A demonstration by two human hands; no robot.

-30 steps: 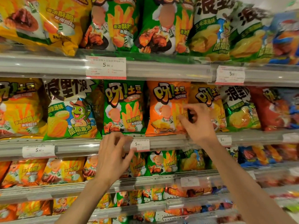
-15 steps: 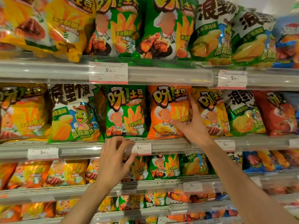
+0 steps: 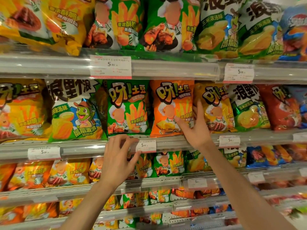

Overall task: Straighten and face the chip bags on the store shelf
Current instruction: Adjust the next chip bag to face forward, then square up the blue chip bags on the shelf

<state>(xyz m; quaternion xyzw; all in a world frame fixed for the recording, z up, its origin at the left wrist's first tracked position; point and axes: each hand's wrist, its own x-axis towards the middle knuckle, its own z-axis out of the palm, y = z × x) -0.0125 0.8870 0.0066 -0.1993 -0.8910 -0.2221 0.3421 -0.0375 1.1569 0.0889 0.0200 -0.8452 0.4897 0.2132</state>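
Note:
An orange chip bag (image 3: 167, 103) stands upright and label-forward on the middle shelf, between a green chip bag (image 3: 127, 107) and a tilted yellow chip bag (image 3: 216, 107). My right hand (image 3: 196, 128) is spread at the orange bag's lower right corner. Its thumb touches the bag's front, and its straight fingers reach into the gap beside the yellow bag. My left hand (image 3: 118, 156) is at the shelf rail (image 3: 83, 149) below the green bag, with its fingers curled over the rail's top and its thumb under a price tag (image 3: 145, 146).
A white-and-green bag with a frog (image 3: 74, 110) leans beside the green bag. Large bags overhang the upper shelf (image 3: 174, 68). More bags fill the lower shelves. Red and blue bags (image 3: 282, 107) stand at the far right.
My right hand slid down the orange bag's right edge and its fingers straightened and spread. My left hand stayed at the rail.

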